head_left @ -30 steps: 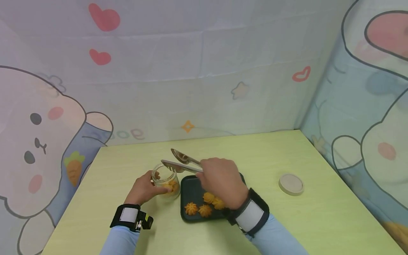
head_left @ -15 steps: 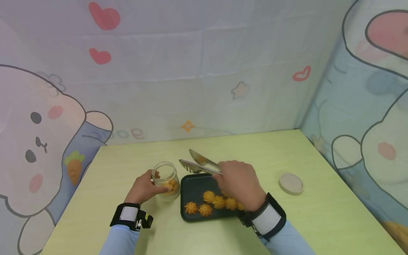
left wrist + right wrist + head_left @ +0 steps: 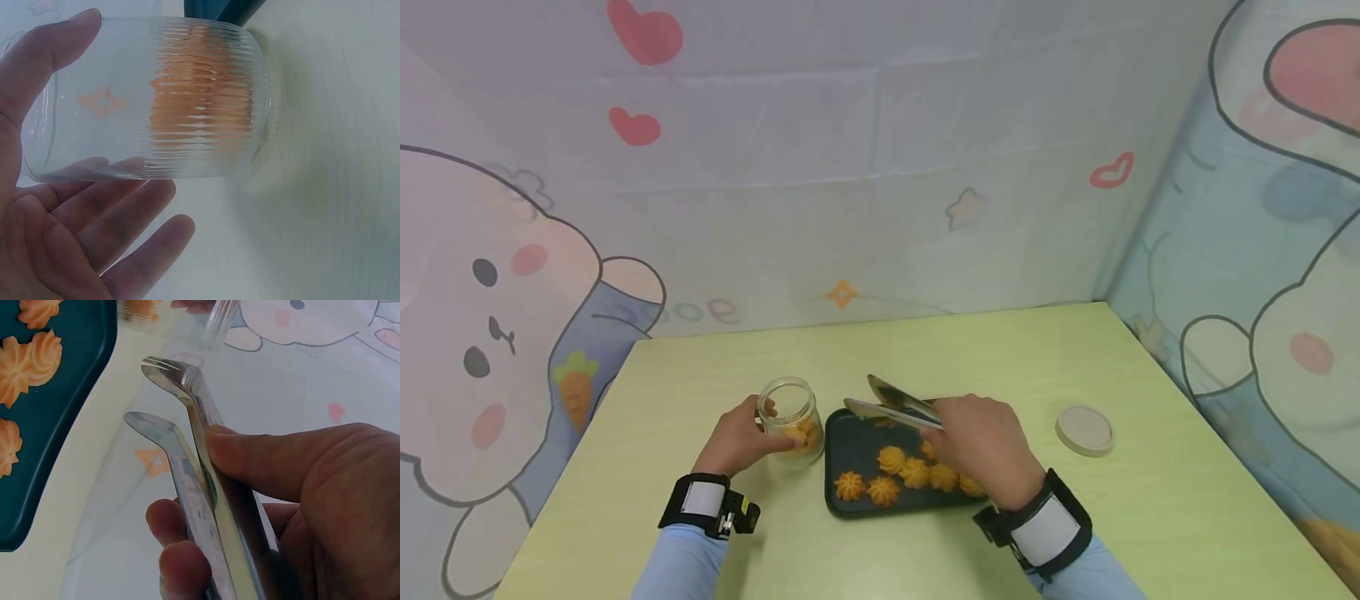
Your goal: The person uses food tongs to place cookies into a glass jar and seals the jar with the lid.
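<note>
In the head view my left hand (image 3: 741,437) holds an uncapped glass jar (image 3: 788,398) upright on the table, thumb on one side and fingers on the other. Orange-brown piped cookies (image 3: 200,94) fill the jar's lower part. My right hand (image 3: 988,446) grips metal serving tongs (image 3: 895,412), whose ends hang above the far side of a dark tray (image 3: 850,510). One end of the tongs is forked, the other spoon-shaped; they stand apart with nothing between them. Several swirled cookies (image 3: 891,460) lie on the tray, some partly behind my right hand.
A pale round lid (image 3: 1086,430) lies on the light yellow table (image 3: 1172,500) to the right of the tray. The jar stands close to the tray's left edge. A printed cartoon backdrop (image 3: 880,183) rises behind the table.
My right hand has moved right and toward me with the tongs, away from the jar's mouth to above the tray. The left hand and jar have stayed in place.
</note>
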A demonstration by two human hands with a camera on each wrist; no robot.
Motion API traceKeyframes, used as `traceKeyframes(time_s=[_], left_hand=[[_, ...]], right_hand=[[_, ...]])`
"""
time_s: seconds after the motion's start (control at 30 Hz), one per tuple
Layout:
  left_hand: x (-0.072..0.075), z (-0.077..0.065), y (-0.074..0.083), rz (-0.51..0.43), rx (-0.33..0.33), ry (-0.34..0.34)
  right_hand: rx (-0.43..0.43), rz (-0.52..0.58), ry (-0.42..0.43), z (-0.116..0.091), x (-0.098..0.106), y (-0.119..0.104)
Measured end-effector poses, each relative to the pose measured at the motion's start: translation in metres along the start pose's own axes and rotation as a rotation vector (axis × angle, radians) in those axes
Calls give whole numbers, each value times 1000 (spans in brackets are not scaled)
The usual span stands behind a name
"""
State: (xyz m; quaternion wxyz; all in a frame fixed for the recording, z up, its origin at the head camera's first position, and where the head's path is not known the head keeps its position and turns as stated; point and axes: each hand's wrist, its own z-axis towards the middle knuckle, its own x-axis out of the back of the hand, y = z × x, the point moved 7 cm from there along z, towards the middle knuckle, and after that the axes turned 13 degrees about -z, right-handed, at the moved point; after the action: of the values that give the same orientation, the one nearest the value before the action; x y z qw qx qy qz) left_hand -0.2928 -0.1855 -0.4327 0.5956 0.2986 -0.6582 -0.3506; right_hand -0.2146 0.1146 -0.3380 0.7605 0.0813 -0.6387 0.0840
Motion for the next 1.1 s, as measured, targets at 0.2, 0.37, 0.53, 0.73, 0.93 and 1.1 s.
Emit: traceKeyframes(time_s=[0.2, 0.37, 0.53, 0.73, 0.93, 1.1], left_hand=[[2, 2, 2, 4, -10, -1], [2, 3, 1, 7, -12, -3], [2, 3, -1, 8, -13, -1], [2, 2, -1, 2, -8, 0], [2, 1, -1, -1, -2, 1], [2, 1, -1, 0, -1, 3]], right_hand=[[7, -14, -30, -10, -4, 3], [11, -39, -77, -15, -10, 4], [17, -50, -90, -18, -13, 5], [40, -53, -90, -20, -16, 1], [45, -68, -98, -19, -19, -1], [48, -90, -110, -19, -21, -4]])
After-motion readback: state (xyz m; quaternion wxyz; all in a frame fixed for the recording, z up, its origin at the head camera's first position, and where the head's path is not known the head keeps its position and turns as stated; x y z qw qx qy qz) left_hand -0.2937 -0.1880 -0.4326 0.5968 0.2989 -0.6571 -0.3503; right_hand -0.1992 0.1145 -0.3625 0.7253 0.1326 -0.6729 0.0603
